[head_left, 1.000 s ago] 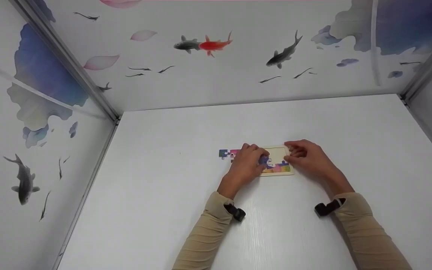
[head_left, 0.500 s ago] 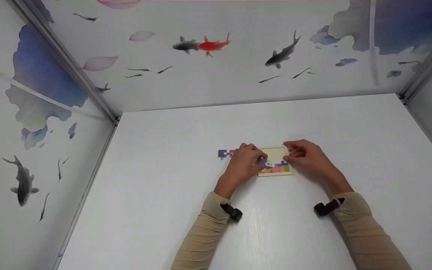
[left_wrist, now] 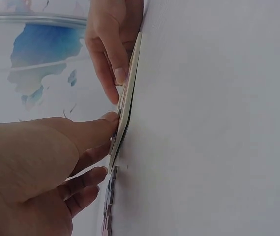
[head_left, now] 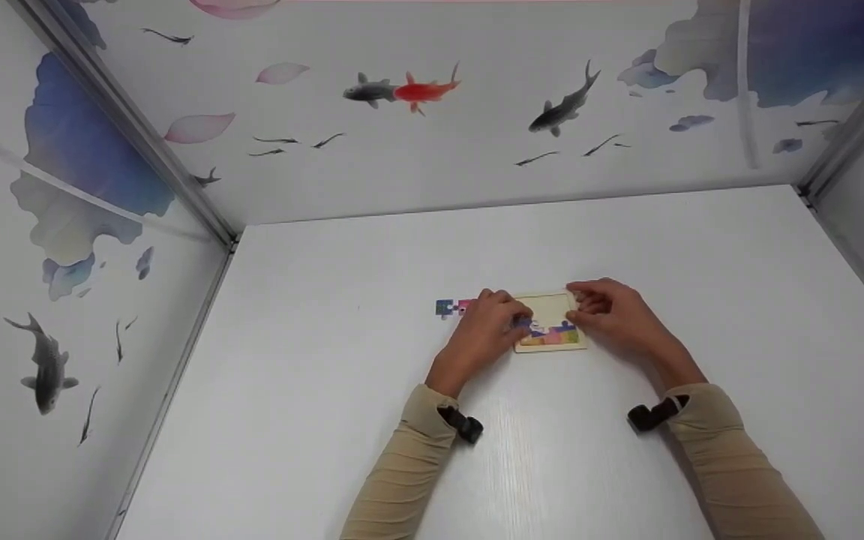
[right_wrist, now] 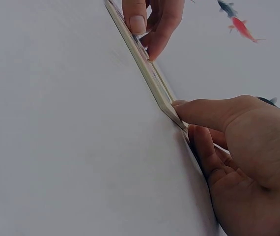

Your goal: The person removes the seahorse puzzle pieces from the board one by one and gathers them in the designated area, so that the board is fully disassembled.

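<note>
A pale wooden puzzle tray point(head_left: 550, 308) lies on the white table, its lower rows filled with colourful jigsaw pieces point(head_left: 552, 337) and its upper part bare. My left hand point(head_left: 483, 324) pinches a blue puzzle piece point(head_left: 522, 322) between thumb and fingers over the tray's left side; the fingers partly hide it. In the left wrist view, the thumb of this hand point(left_wrist: 46, 162) is right at the tray's edge point(left_wrist: 130, 98). My right hand point(head_left: 623, 319) holds the tray's right edge, thumb on the rim point(right_wrist: 165, 107) in the right wrist view, other fingers curled beside it.
Left of the tray lie loose pieces, one blue point(head_left: 444, 307) and one pink point(head_left: 465, 306), partly behind my left hand. Walls printed with fish point(head_left: 424, 91) enclose the table point(head_left: 312, 390) at the back and sides.
My left hand has shifted very slightly left with the blue puzzle piece, and a little more of the tray's left part shows. The right hand stays on the tray's edge.
</note>
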Tool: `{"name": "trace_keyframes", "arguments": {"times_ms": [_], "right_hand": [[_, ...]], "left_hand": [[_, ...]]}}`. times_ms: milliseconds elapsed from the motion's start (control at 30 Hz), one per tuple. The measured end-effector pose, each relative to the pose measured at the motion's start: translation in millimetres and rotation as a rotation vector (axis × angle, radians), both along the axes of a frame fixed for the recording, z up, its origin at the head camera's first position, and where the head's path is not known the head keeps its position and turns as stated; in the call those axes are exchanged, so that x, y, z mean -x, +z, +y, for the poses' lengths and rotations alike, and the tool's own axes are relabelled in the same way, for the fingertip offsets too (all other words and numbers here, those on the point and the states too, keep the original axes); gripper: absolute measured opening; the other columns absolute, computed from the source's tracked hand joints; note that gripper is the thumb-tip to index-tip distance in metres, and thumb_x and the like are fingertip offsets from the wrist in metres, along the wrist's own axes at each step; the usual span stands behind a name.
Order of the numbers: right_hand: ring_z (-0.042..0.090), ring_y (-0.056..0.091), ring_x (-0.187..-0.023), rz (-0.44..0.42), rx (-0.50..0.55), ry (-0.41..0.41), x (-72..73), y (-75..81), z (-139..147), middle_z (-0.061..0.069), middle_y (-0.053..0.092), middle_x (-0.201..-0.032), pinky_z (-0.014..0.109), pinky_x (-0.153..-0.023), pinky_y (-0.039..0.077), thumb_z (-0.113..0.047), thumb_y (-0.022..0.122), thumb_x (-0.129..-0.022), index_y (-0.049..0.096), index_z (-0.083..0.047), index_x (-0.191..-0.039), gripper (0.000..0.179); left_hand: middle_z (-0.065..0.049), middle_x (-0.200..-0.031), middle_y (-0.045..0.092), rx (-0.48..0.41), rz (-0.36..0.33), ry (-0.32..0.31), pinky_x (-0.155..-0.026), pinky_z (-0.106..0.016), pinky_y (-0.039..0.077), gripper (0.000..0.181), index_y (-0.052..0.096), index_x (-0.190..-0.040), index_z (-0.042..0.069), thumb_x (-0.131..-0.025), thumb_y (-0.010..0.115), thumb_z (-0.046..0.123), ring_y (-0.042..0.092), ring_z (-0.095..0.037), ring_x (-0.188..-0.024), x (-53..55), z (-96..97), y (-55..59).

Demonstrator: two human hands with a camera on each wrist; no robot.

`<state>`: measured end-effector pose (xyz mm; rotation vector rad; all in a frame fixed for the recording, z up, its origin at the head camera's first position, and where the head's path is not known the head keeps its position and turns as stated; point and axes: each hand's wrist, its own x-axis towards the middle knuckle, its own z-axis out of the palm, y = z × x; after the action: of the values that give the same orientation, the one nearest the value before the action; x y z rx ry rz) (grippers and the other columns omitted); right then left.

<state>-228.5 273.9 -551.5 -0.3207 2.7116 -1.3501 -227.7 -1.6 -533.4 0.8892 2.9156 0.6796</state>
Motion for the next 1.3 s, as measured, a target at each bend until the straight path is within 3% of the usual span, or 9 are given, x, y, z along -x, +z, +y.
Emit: {"name": "trace_keyframes", "arguments": {"times_ms": [133, 267, 467, 633, 900, 1100, 1300], "right_hand": [[0.024, 0.068, -0.108, 0.002, 0.005, 0.002, 0.6, -0.8, 0.8, 0.015, 0.068, -0.125, 0.010, -0.087, 0.050, -0.025, 0.083, -0.098, 0.066, -0.010, -0.148, 0.055], [0.023, 0.068, -0.109, -0.002, 0.009, 0.004, 0.8, -1.0, 0.9, 0.015, 0.068, -0.125, 0.010, -0.088, 0.050, -0.025, 0.082, -0.099, 0.065, -0.009, -0.149, 0.055], [0.022, 0.067, -0.111, -0.029, 0.004, 0.001, 1.1, 0.1, 1.4, 0.013, 0.066, -0.127, 0.009, -0.088, 0.050, -0.024, 0.081, -0.100, 0.063, -0.011, -0.151, 0.055], [0.024, 0.067, -0.111, -0.029, 0.007, 0.005, 1.3, 0.4, 1.2, 0.014, 0.066, -0.127, 0.010, -0.088, 0.050, -0.023, 0.081, -0.100, 0.063, -0.011, -0.151, 0.055], [0.025, 0.067, -0.113, -0.035, -0.007, 0.003, 1.9, -2.5, 0.5, 0.012, 0.065, -0.129, 0.011, -0.089, 0.049, -0.026, 0.080, -0.101, 0.063, -0.014, -0.152, 0.055], [0.024, 0.065, -0.112, -0.045, -0.012, -0.005, 1.3, -3.3, -0.2, 0.011, 0.065, -0.128, 0.013, -0.090, 0.049, -0.031, 0.080, -0.100, 0.063, -0.016, -0.152, 0.056], [0.024, 0.065, -0.113, -0.054, -0.019, -0.032, -0.1, -2.0, 0.5, 0.010, 0.065, -0.129, 0.013, -0.090, 0.049, -0.031, 0.080, -0.100, 0.063, -0.017, -0.152, 0.056]], "left_hand": [[0.003, -0.123, 0.075, 0.008, 0.006, -0.023, -0.107, -0.033, 0.051, 0.029, 0.079, -0.130, 0.021, -0.108, 0.069, 0.036, 0.061, -0.018, -0.117, 0.5, -0.2, 0.2], [0.001, -0.124, 0.074, -0.001, -0.026, -0.045, -0.105, -0.033, 0.052, 0.036, 0.077, -0.132, 0.018, -0.103, 0.076, 0.040, 0.061, -0.018, -0.118, 0.1, -3.7, 3.7], [-0.001, -0.122, 0.074, -0.043, -0.106, -0.067, -0.107, -0.034, 0.052, 0.035, 0.078, -0.130, 0.016, -0.100, 0.080, 0.034, 0.061, -0.018, -0.118, 0.0, -8.5, 6.0], [-0.001, -0.122, 0.073, -0.069, -0.111, -0.094, -0.109, -0.034, 0.052, 0.032, 0.077, -0.130, 0.016, -0.102, 0.078, 0.031, 0.061, -0.018, -0.119, 0.7, -9.5, 5.6], [-0.002, -0.126, 0.069, -0.110, -0.115, -0.048, -0.108, -0.036, 0.052, 0.034, 0.074, -0.135, 0.020, -0.102, 0.078, 0.028, 0.058, -0.018, -0.121, 3.7, -18.5, 13.0], [-0.002, -0.125, 0.070, -0.145, -0.088, -0.022, -0.105, -0.036, 0.052, 0.034, 0.075, -0.133, 0.019, -0.101, 0.080, 0.029, 0.060, -0.019, -0.120, 6.9, -40.3, 13.8], [-0.001, -0.123, 0.069, -0.205, -0.139, 0.042, -0.104, -0.034, 0.054, 0.037, 0.074, -0.135, 0.019, -0.099, 0.082, 0.028, 0.060, -0.020, -0.117, 8.1, -65.9, 9.9]]}}
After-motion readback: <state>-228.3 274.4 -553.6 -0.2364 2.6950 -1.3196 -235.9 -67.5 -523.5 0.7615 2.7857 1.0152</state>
